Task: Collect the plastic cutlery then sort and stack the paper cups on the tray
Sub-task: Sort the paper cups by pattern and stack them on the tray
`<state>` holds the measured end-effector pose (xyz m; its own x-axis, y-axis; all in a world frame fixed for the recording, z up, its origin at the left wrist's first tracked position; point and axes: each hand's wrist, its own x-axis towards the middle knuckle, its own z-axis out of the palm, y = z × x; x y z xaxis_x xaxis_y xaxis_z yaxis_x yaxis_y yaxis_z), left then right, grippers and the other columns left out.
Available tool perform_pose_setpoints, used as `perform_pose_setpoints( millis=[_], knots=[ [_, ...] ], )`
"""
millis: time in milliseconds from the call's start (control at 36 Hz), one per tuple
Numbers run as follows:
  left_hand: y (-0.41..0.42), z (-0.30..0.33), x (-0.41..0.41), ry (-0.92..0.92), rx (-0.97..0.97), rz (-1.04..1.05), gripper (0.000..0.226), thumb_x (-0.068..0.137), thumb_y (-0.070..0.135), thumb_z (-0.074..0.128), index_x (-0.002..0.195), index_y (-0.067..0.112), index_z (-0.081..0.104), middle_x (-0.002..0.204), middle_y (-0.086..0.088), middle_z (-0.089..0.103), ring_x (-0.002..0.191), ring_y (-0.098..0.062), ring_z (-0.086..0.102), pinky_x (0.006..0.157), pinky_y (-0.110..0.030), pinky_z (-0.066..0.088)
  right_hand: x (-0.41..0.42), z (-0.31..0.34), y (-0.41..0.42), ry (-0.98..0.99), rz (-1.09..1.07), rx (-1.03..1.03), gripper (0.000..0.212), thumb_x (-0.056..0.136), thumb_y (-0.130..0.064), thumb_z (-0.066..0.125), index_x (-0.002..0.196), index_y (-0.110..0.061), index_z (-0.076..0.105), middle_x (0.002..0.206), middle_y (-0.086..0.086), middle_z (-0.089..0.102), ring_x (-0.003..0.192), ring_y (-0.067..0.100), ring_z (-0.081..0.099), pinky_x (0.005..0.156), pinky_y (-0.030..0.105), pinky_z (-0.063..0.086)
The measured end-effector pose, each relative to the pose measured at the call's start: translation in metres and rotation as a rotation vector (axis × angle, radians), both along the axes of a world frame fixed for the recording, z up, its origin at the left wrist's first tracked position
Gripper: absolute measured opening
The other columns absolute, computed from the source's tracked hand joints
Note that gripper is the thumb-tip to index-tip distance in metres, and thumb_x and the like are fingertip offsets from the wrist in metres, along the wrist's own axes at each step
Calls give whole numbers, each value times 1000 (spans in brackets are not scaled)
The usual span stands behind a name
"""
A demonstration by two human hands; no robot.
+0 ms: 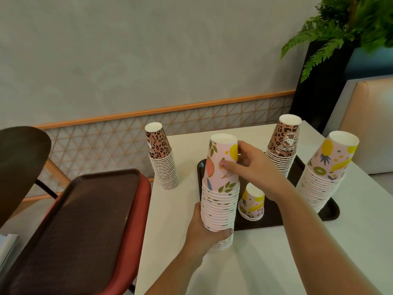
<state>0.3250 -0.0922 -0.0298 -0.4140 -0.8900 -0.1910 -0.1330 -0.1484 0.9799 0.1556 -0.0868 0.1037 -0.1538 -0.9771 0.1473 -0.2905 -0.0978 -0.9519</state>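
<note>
A tall stack of upside-down pink fruit-print paper cups (220,188) stands at the near left corner of the dark tray (274,218) on the white table. My left hand (204,235) grips the stack near its bottom. My right hand (253,165) holds the top cup between thumb and fingers. A short fruit-print stack (252,202) sits on the tray beside it. Another tall fruit-print stack (325,173) stands at the tray's right end. A leopard-print stack (282,145) stands at the tray's back, and a second leopard-print stack (162,156) is on the table left of the tray.
Left of the table, a brown tray (80,228) lies on red trays (136,209). A dark chair back (19,165) is at the far left. A planter with a fern (340,28) and a padded seat (370,116) stand at the right. The wall runs behind the table.
</note>
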Motion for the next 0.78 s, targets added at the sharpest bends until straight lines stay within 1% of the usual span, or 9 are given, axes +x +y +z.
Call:
perform_pose_setpoints(
  millis=[111,278,417,472,528,611,667,722,778],
  knots=[
    [-2,-1,2,-1,-6,0,88,38,26,89,116,35,49,112,12,67,104,-7,63,88,-31,52,3,3,-2,12,-81,-58,50,72,-36,74,117,-23,55,108,-5,68,99,13,65,85,40,56],
    [0,-1,0,-5,-2,-7,86,38,26,88,114,34,49,110,13,67,101,-5,63,87,-28,52,5,14,-3,55,-202,-127,35,78,-34,69,108,-20,59,101,-5,68,94,10,63,77,30,55],
    [0,-2,-1,-7,5,5,83,37,27,87,111,29,50,106,10,68,96,-3,64,80,-23,53,-3,18,-8,-3,-301,-167,31,79,-37,69,104,-19,62,99,-4,70,93,14,65,80,39,56],
    [0,-3,-2,-10,2,12,83,36,28,87,111,28,50,106,8,68,97,-6,64,83,-27,54,-7,19,-11,-81,-329,-169,32,78,-40,68,102,-20,63,99,-1,70,94,18,67,82,45,56],
    [-1,-4,-2,-6,2,19,84,36,28,87,112,28,50,106,7,68,99,-8,64,84,-29,54,-9,20,-12,-195,-356,-178,35,77,-42,67,102,-18,64,100,1,71,94,18,68,83,45,55],
    [-1,-6,-1,-1,0,33,87,36,27,87,114,29,49,108,8,67,101,-9,63,85,-30,54,-16,20,-13,-525,-430,-264,18,88,-28,60,99,-15,61,97,0,70,88,10,68,74,33,56],
    [0,-7,0,-1,-2,37,87,38,24,88,116,30,49,109,8,67,101,-7,63,82,-26,54,-26,16,-11,-654,-533,-325,27,90,-26,57,111,-10,58,104,2,68,92,11,67,69,27,55],
    [0,-7,1,7,-1,41,86,41,18,88,116,31,49,109,11,67,98,-2,63,77,-19,53,-38,0,-8,-550,-634,-337,39,88,-31,59,120,-10,54,112,3,66,100,13,65,79,31,54],
    [0,-7,1,13,4,51,86,40,20,89,115,31,48,109,11,66,97,0,63,74,-16,52,-45,-23,-6,-275,-722,-266,44,85,-32,63,123,-13,52,115,1,64,102,12,62,84,30,52]
  ],
)
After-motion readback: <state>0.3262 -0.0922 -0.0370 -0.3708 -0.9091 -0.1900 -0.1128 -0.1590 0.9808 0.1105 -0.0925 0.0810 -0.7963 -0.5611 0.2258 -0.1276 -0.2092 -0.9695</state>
